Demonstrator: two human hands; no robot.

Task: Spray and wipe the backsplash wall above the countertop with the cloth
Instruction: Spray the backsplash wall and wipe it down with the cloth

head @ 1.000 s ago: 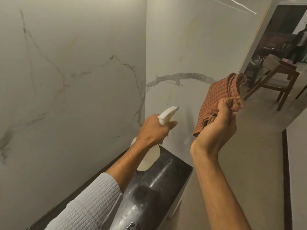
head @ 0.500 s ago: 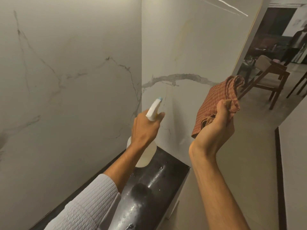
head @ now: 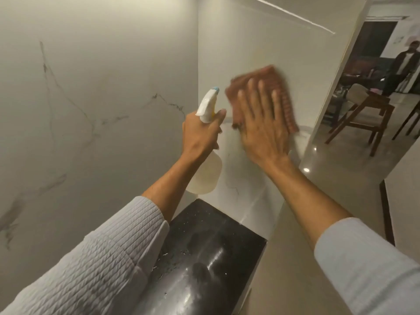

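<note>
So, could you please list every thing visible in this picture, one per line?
spray bottle: one, white, blue tip, near the wall corner
cloth: one, reddish brown, flat on the wall ahead
wall: two faces, white marble, grey veins, left and ahead
countertop: one, glossy black, below the hands
chair: at least one, brown wood, right
person: one, dark jacket, far room
sleeves: two, pale grey, bottom corners
left hand: one, grips the spray bottle
right hand: one, presses the cloth, fingers straight
</note>
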